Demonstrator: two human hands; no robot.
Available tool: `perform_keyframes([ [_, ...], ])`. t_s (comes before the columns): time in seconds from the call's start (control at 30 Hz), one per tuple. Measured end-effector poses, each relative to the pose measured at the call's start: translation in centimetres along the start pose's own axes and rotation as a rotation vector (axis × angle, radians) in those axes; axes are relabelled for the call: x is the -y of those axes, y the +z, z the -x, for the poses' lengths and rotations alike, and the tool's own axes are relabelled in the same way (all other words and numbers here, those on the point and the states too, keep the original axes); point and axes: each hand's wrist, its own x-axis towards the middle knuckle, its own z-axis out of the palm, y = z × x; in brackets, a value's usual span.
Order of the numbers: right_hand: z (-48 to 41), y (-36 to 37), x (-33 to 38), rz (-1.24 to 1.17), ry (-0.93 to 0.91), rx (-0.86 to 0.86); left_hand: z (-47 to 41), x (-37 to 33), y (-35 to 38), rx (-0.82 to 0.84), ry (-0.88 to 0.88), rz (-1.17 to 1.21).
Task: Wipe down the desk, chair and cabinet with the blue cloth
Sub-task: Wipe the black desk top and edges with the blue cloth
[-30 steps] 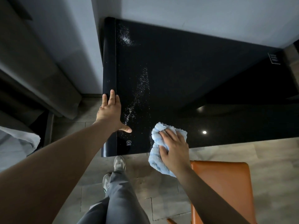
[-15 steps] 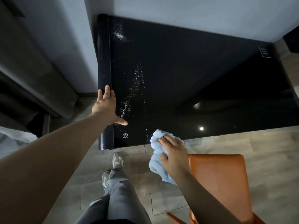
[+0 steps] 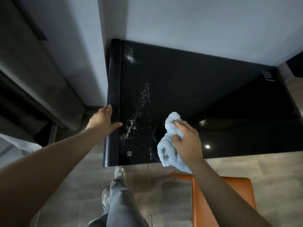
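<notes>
Pale-blue cloth [image 3: 168,154] in my right hand [image 3: 186,143]: fluffy terry pile. Flat black desk top [image 3: 196,89]: glossy, smooth, reflective. Orange chair seat [image 3: 236,194]: smooth, matt.

Left grip [image 3: 102,119] flat, right grip [image 3: 186,141] curled.

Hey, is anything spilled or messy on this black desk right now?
Yes. White specks streak down the left side of the desk, with another patch near its back left corner. The blue cloth in the right hand sits right of them.

The desk top [image 3: 196,95] lies open back to the wall [image 3: 196,22]; the orange chair [image 3: 242,194] stands near its front edge.
</notes>
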Motion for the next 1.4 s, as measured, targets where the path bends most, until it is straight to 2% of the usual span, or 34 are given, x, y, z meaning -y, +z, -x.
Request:
perform_keyframes([
  [0.17,-6.8,-0.4,2.1,-0.064,-0.064,-0.020,-2.8,-0.1,-1.7,-0.010,0.059,0.018],
  [0.43,-17.4,-1.0,4.3,-0.090,-0.122,-0.039,-7.7,-1.4,-3.3,-0.064,0.017,0.046],
  [0.7,-26.0,-0.5,7.0,-0.135,-0.214,-0.079,-12.0,-1.6,-3.9,-0.126,0.070,0.048],
  [0.87,-30.8,0.3,9.1,-0.110,-0.247,-0.106,-13.8,-1.4,-3.6,-0.075,0.021,0.069],
  [1.2,-39.7,3.1,11.8,0.092,-0.239,-0.077,-15.2,-0.2,-1.5,-0.173,0.077,0.037],
  [1.4,-44.2,4.6,13.8,0.312,-0.268,0.019,-15.9,1.0,0.2,-0.252,0.140,-0.063],
])
